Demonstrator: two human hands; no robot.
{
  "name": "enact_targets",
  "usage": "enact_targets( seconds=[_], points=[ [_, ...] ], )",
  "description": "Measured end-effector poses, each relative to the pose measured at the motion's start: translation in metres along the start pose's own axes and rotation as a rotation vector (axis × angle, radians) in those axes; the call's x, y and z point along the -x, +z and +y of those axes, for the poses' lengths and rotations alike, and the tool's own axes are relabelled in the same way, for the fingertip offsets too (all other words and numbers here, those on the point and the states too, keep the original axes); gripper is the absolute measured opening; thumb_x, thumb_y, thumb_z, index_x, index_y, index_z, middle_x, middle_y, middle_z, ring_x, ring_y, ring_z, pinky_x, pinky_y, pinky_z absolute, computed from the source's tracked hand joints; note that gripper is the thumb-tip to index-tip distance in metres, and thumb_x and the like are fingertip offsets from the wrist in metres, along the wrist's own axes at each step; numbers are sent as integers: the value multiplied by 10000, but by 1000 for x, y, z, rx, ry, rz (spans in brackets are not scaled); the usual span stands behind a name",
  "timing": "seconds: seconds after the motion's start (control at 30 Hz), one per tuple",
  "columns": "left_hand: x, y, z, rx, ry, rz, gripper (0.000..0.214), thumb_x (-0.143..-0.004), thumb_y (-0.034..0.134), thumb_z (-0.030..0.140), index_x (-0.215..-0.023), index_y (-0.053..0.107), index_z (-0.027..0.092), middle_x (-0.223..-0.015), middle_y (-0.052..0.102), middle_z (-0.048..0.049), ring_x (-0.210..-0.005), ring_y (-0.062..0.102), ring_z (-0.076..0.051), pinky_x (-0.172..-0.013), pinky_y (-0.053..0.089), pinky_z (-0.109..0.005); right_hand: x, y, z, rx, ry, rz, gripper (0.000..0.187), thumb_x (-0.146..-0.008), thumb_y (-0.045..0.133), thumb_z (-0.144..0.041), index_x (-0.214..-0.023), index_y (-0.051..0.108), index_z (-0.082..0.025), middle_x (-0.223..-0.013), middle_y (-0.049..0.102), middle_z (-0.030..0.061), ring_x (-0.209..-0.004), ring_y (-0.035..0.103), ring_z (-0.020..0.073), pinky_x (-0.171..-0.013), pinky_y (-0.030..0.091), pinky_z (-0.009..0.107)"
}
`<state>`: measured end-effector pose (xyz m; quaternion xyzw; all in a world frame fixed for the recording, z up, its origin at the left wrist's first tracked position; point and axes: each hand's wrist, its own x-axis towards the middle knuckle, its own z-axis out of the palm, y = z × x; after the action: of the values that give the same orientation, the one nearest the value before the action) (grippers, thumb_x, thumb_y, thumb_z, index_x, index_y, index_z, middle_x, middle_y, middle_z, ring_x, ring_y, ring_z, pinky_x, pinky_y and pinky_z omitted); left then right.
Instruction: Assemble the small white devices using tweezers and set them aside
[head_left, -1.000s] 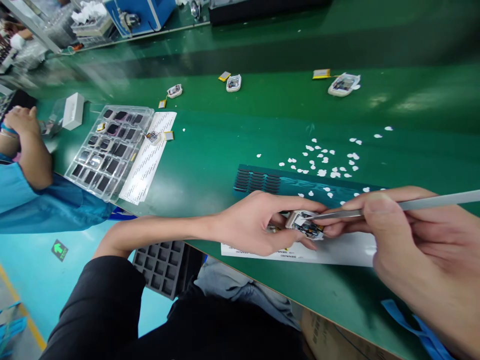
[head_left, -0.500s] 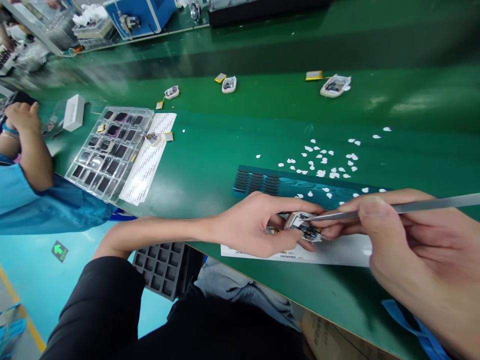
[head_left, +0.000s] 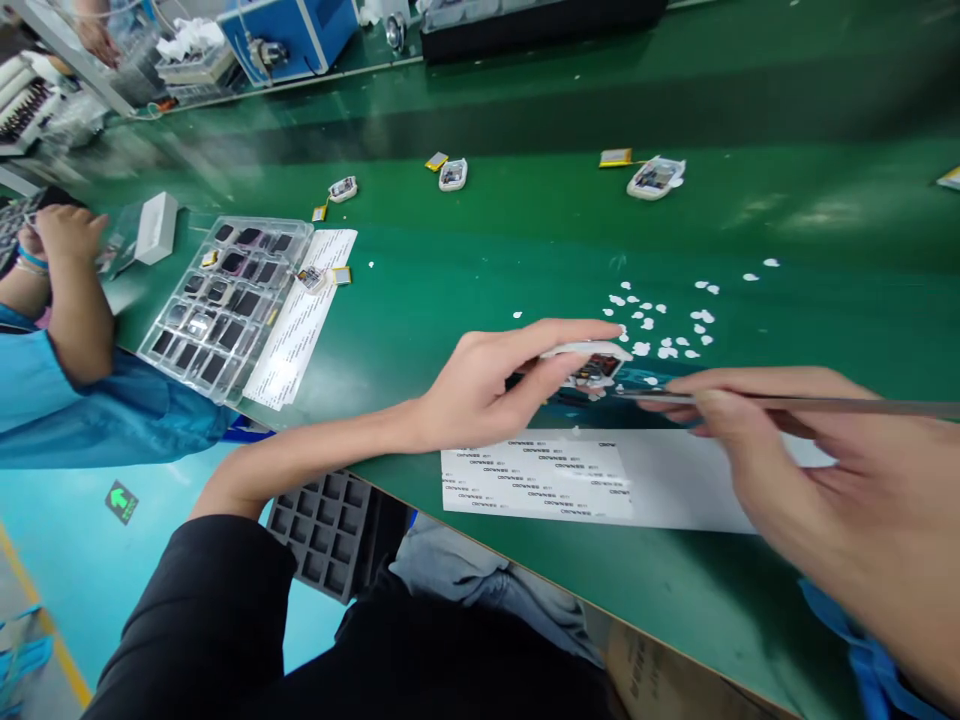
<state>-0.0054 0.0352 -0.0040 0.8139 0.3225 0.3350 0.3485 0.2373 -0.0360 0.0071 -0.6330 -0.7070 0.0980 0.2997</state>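
Note:
Between the thumb and fingers of my left hand (head_left: 499,390) is a small white device housing (head_left: 592,365), tilted so its open side with the circuit parts shows. My right hand (head_left: 795,470) grips metal tweezers (head_left: 757,401), their tips just right of and below the housing. Under both hands lies a dark teal strip (head_left: 637,378), largely covered by them. Closer to me, a white sheet with printed lettering (head_left: 532,480) lies on the green table. Small white sticker-like pieces (head_left: 649,323) are scattered beyond my hands.
Several opened devices with yellow-edged batteries, one a white housing (head_left: 656,178), lie across the back. On the left stands a clear compartment tray (head_left: 225,310) of dark screens, beside a co-worker's arm (head_left: 71,290). A blue box (head_left: 296,40) is at the far edge.
My left hand has lifted the housing away from me and tilted it. The tweezers have come off the housing's inside and now sit below it. More of the printed sheet shows.

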Motion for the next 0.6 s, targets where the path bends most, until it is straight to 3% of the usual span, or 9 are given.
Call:
enact_targets(
  seconds=[0.1, 0.2, 0.3, 0.4, 0.6],
  points=[
    [-4, -4, -6, -32, 26, -51, 368, -1112, 378, 429, -1195, 626, 170, -937, 755, -38, -620, 571, -92, -602, 466, -247, -5, 8, -3, -49, -138, -6, 370, -1029, 513, -572, -879, 753, -334, -925, 807, -31, -646, 709, 165, -552, 497, 345],
    [-7, -8, -7, -88, 48, -214, 333, -1118, 337, 409, -1097, 580, 182, -742, 657, 21, -593, 552, -107, -599, 437, -252, -8, 14, -1, -82, -218, -19, 346, -1038, 522, -525, -881, 761, -331, -915, 807, -38, -759, 757, 182, -598, 547, 337],
    [-8, -9, -8, -186, 131, -352, 347, -1125, 283, 402, -1063, 558, 199, -837, 700, -20, -724, 636, -142, -679, 473, -277, -9, 17, 3, -98, -265, -21, 320, -1057, 514, -452, -907, 766, -326, -936, 807, -41, -819, 772, 188, -702, 614, 348],
    [-9, -9, -11, -366, 247, -435, 426, -1134, 201, 417, -1102, 565, 198, -890, 721, -56, -844, 681, -188, -720, 478, -317, -10, 18, 7, -105, -315, -45, 294, -1057, 534, -415, -916, 770, -311, -957, 807, -41, -813, 772, 181, -680, 635, 342],
    [-9, -7, -19, -514, 442, -450, 503, -1143, 150, 428, -1122, 597, 200, -855, 701, -45, -846, 676, -194, -667, 434, -343, -4, 25, 10, -153, -430, -7, 185, -1005, 623, -209, -1096, 750, -308, -1003, 803, -56, -871, 767, 152, -729, 653, 316]
  ],
)
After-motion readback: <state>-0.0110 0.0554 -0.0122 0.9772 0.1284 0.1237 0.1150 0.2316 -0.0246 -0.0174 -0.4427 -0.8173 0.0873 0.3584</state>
